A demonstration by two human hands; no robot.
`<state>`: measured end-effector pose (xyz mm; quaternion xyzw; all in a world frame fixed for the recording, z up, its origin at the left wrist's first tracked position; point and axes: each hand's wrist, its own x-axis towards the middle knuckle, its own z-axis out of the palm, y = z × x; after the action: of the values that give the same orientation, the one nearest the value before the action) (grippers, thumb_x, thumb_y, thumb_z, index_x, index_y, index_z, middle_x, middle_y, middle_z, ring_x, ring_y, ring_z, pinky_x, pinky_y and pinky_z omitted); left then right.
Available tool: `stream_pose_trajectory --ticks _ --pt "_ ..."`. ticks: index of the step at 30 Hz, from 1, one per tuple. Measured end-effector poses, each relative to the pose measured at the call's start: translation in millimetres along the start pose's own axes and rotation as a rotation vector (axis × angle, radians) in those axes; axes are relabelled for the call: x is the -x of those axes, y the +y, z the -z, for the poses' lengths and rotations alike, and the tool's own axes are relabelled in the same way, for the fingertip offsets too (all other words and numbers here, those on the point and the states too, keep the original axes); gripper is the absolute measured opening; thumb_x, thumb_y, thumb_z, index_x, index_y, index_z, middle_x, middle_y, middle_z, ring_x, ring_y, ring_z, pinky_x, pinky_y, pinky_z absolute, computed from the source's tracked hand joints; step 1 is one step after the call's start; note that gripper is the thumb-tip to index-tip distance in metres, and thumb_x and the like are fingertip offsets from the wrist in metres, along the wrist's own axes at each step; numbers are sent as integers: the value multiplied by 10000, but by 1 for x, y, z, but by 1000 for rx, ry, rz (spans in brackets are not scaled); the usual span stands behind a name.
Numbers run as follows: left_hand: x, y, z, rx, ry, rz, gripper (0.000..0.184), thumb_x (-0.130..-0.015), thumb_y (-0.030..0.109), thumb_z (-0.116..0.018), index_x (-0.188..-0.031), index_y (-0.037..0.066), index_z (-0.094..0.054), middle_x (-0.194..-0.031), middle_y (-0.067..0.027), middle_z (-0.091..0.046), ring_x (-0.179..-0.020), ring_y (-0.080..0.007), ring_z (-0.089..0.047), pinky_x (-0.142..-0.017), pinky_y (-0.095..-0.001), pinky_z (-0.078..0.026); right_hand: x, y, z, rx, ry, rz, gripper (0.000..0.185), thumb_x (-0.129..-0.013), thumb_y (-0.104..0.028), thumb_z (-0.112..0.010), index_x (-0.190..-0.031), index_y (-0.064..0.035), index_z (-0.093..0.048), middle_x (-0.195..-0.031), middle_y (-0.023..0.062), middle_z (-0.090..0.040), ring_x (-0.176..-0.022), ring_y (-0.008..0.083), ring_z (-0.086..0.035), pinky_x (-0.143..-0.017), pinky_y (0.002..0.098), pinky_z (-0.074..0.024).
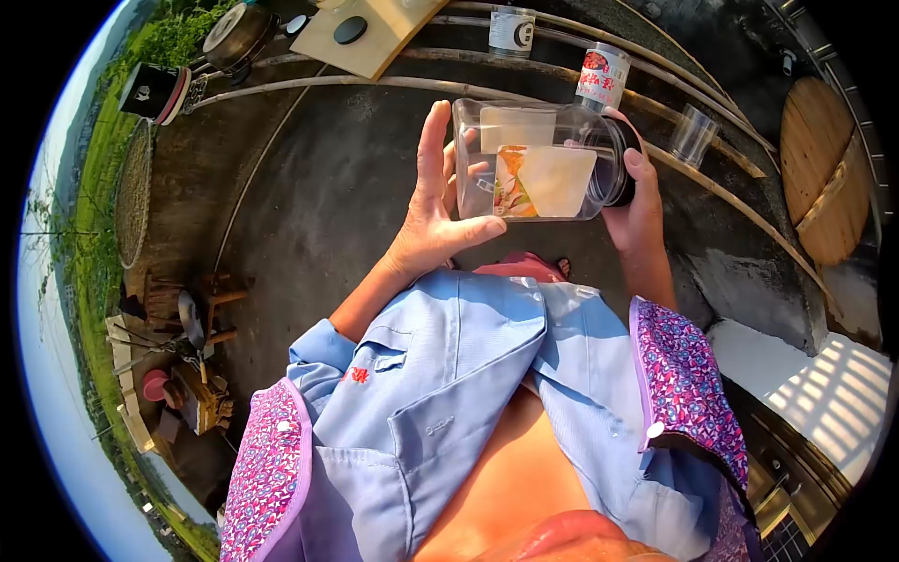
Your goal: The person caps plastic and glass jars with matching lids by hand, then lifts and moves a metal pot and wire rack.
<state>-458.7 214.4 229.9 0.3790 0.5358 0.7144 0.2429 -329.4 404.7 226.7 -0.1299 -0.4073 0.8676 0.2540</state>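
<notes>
A clear plastic jar (474, 192) with a black screw lid (622, 165) lies sideways in front of my chest. On its side is a label (556, 184) with an orange floral print. My right hand (637, 201) is closed around the lid end, thumb on the lid. At the jar's base, my left hand (426, 206) cups the other end. Its index finger sticks up beside the base and its thumb lies along the near side. Other fingers of that hand show behind the clear wall. The jar's inside looks empty.
Bamboo poles (412, 82) curve ahead, bearing a can with a white label (511, 33), a red-and-white labelled can (602, 77) and a clear container (693, 134). A wooden board (370, 42) holds a black disc (351, 30). A round wooden lid (824, 169) stands right; stools (220, 300) are left.
</notes>
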Motion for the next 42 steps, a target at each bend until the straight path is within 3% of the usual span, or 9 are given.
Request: stream_pose_trajectory --ticks 5,9,17,19,22,26,33,38,42 --pt "32 22 68 -64 -72 255 1236 -594 349 -858 -1472 264 7 -1460 -134 -191 -1300 -340 -326 -1032 -487 -333 4 35 -51 138 -36 -71 555 -853 -236 -533 -1342 -29 -368 -1074 137 -579 -976 188 -598 -876 309 -485" --pt "57 36 94 48 72 312 1070 -651 215 -812 -1453 236 -103 -1334 -117 -285 -1269 -319 -367 -1040 -446 -350 -3 65 -85 287 -117 -81 605 -826 -260 -566 -1346 -17 -376 -1039 148 -609 -945 180 -602 -869 310 -493" --pt "89 40 122 -112 252 200 885 -709 206 -725 -1405 189 -179 -1242 -127 -419 -1131 -281 -518 -901 -422 -499 -27 86 -118 453 -388 -33 667 -769 -283 -633 -1320 16 -404 -1144 145 -567 -1021 197 -577 -925 324 -446" --pt "96 24 127 689 359 548 779 -787 329 -632 -1401 120 -200 -1235 -151 -459 -1106 -276 -541 -821 -406 -546 -45 87 -129 610 -675 303 723 -693 -297 -712 -1293 4 -444 -1235 175 -500 -1129 252 -509 -977 347 -389" --pt "107 16 129 868 285 589 775 -798 520 -546 -1378 75 -288 -1278 -228 -424 -1070 -367 -556 -768 -450 -562 -74 74 -144 867 -1077 512 792 -664 -387 -745 -1292 -13 -439 -1281 227 -430 -1168 325 -476 -997 414 -376" --pt "104 15 137 1245 222 719 749 -813 583 -473 -1361 89 -342 -1311 -233 -384 -1038 -414 -558 -778 -465 -546 -84 69 -166 157 -701 262 853 -707 -520 -694 -1336 -52 -357 -1309 263 -394 -1198 383 -451 -986 547 -377" --pt "94 9 127 1021 316 601 731 -809 547 -499 -1351 84 -337 -1253 -224 -411 -1005 -450 -555 -738 -520 -558 -113 64 -163 877 -1065 471 736 -693 -446 -712 -1229 21 -519 -1261 185 -476 -1172 283 -466 -983 358 -357" --pt "97 -7 117 1058 372 631 727 -812 543 -503 -1336 59 -364 -1265 -252 -413 -1002 -419 -570 -751 -476 -560 -105 71 -151 702 -1069 371 658 -644 -361 -673 -1182 3 -564 -1249 196 -488 -1129 301 -500 -948 380 -390" --pt "91 3 105 1159 347 695 721 -810 561 -502 -1313 53 -405 -1230 -224 -458 -1007 -375 -583 -790 -444 -541 -112 56 -148 826 -1245 557 670 -527 -256 -680 -1151 -25 -597 -1240 207 -493 -1111 324 -512 -938 388 -404"
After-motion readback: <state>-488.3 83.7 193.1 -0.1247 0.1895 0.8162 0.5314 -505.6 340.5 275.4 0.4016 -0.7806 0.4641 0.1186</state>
